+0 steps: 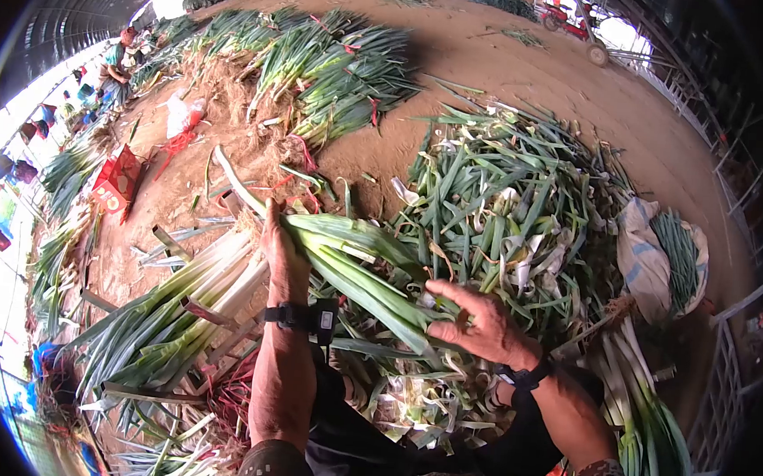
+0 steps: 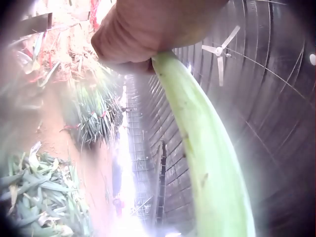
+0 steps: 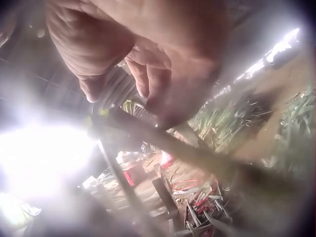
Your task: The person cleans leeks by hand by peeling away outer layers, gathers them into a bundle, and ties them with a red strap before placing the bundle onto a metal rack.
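My left hand point(image 1: 282, 247) grips a long green onion point(image 1: 357, 276) around its stalk. The white end points up and left, while the broad green leaves fan toward the lower right. In the left wrist view, a pale green part of the onion point(image 2: 210, 163) runs down from under the curled fingers. At the leaf end is my right hand point(image 1: 490, 327), thumb and forefinger extended and apart beside the leaves. The right wrist view shows its fingers point(image 3: 153, 76) spread from the thumb, with a blurred leaf crossing just below them.
Left of my forearm lies a bundle of onions point(image 1: 173, 312) by metal bars. A large heap of loose leaves point(image 1: 508, 203) rises ahead. Tied onion bundles point(image 1: 340, 76) lie farther off. At right are a white sack point(image 1: 645, 265) and more onions point(image 1: 644, 407). Another person point(image 1: 115, 69) is far left.
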Demonstrator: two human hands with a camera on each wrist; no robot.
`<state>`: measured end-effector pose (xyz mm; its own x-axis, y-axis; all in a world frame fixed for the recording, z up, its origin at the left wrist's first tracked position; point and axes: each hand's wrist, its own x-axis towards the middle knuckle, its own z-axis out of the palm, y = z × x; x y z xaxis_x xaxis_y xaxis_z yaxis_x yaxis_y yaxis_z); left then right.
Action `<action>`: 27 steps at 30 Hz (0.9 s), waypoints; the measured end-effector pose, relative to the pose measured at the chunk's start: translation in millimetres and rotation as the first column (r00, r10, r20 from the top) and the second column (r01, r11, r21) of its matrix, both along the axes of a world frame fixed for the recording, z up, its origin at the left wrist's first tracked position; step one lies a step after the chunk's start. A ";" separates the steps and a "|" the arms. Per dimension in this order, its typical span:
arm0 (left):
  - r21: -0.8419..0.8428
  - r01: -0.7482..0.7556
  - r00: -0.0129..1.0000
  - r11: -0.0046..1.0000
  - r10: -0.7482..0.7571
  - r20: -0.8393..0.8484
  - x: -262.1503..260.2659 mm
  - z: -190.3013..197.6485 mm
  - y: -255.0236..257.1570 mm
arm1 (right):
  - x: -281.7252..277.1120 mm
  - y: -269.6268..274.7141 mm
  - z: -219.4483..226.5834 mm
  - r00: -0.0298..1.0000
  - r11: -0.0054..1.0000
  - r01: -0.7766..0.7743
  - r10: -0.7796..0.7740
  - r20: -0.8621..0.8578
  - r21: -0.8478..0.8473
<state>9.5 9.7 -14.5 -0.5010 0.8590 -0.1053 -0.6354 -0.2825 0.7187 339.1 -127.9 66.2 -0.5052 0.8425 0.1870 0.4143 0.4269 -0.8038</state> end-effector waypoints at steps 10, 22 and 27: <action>-0.027 -0.085 0.996 0.996 0.085 0.005 26.5 23.2 -5.3 | -5.9 -20.7 -5.1 0.983 0.959 0.162 -0.136 -0.126 0.231; 0.139 0.106 0.984 0.985 -0.124 0.128 43.0 17.5 -2.4 | 6.8 11.1 12.4 0.967 0.964 0.237 -0.223 -0.123 0.120; 0.192 0.263 0.955 0.945 -0.284 0.087 82.1 44.5 -28.9 | -44.6 39.5 -9.3 0.996 0.996 0.084 -0.084 -0.010 0.036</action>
